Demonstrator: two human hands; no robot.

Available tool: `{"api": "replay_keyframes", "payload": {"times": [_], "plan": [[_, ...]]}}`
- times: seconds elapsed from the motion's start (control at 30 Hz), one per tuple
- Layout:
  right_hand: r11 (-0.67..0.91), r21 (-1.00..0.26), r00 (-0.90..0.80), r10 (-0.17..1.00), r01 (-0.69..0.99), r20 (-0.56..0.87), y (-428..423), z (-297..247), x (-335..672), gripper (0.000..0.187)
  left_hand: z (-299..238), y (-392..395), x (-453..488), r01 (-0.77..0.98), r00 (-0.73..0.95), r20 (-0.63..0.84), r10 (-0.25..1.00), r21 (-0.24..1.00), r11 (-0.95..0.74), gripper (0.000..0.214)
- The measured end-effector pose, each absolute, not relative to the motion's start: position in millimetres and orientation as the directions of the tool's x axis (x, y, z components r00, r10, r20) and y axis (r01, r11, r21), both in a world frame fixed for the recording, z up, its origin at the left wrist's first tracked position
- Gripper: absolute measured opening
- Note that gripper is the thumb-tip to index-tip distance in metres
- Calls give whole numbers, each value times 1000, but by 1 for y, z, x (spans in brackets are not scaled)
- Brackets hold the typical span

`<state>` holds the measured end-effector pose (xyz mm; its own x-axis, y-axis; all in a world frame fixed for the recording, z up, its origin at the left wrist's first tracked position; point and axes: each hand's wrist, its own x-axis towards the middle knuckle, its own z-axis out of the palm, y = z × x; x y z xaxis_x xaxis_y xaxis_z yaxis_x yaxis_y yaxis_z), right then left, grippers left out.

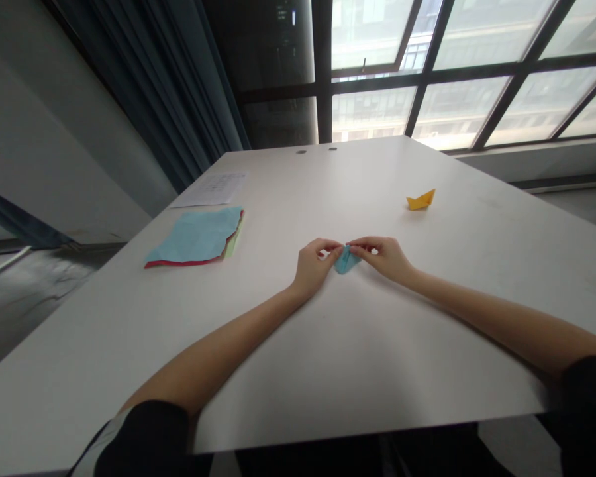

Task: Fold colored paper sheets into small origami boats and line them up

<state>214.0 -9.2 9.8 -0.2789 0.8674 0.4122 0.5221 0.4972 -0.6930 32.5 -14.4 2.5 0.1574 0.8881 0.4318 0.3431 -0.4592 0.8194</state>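
Note:
A small piece of folded light-blue paper (346,261) is at the middle of the white table, between my two hands. My left hand (314,263) pinches its upper left side between thumb and fingers. From the other side, my right hand (381,257) pinches the upper right part in the same way. The fingertips of both hands nearly meet at the paper's top and cover that edge. Its lower part, with a crease down it, points toward me.
A yellow folded paper boat (420,201) stands farther back on the right. On the left lies a stack of coloured paper sheets (196,235), blue on top, with a printed white sheet (211,189) behind it. The white table (288,384) reaches back toward the windows.

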Motion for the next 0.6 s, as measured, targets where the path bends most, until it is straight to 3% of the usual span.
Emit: {"api": "replay_keyframes", "payload": {"times": [0.37, 0.6], "plan": [[561, -637, -324, 827, 529, 459, -11, 13, 214, 18, 3, -17, 35, 308, 192, 438, 878, 823, -478, 12], [640, -541, -388, 765, 546, 513, -10, 14, 218, 5, -4, -8, 36, 140, 61, 415, 908, 897, -419, 13]]}}
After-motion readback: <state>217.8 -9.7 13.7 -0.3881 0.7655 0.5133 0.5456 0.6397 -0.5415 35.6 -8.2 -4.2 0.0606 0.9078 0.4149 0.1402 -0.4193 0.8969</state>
